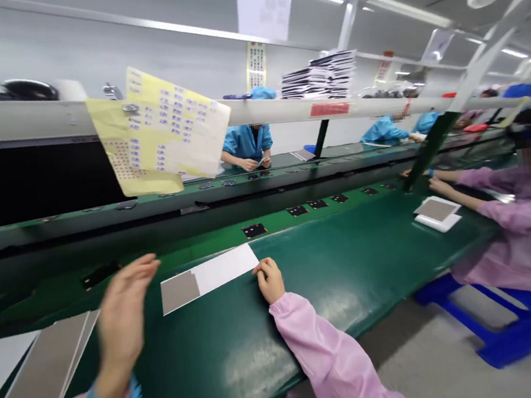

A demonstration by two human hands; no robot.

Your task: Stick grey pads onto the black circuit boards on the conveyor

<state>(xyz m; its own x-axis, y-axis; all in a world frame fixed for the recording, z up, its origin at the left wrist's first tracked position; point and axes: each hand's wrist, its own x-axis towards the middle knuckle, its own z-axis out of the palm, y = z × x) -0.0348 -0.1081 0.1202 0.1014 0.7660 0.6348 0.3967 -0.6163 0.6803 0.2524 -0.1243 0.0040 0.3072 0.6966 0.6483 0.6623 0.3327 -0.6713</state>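
My right hand [270, 280] sits curled at the 3 o'clock end of the long white paper strip with a grey patch [210, 277], fingertips touching its edge; I cannot tell whether they pinch it. The strip lies flat on the dark green worktable [351, 266], at 12 o'clock from me. My left hand [124, 313] hangs open, fingers straight, holding nothing, at 10 o'clock above the flat grey sheets [41, 381].

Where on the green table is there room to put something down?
The biggest bare patch lies between the right hand, curled at the end of the white and grey sheet, and the co-worker's sheet stack. Another lies between that sheet and the table's near edge. It is crowded at the near left, where grey sheets lie, and along the far black parts.
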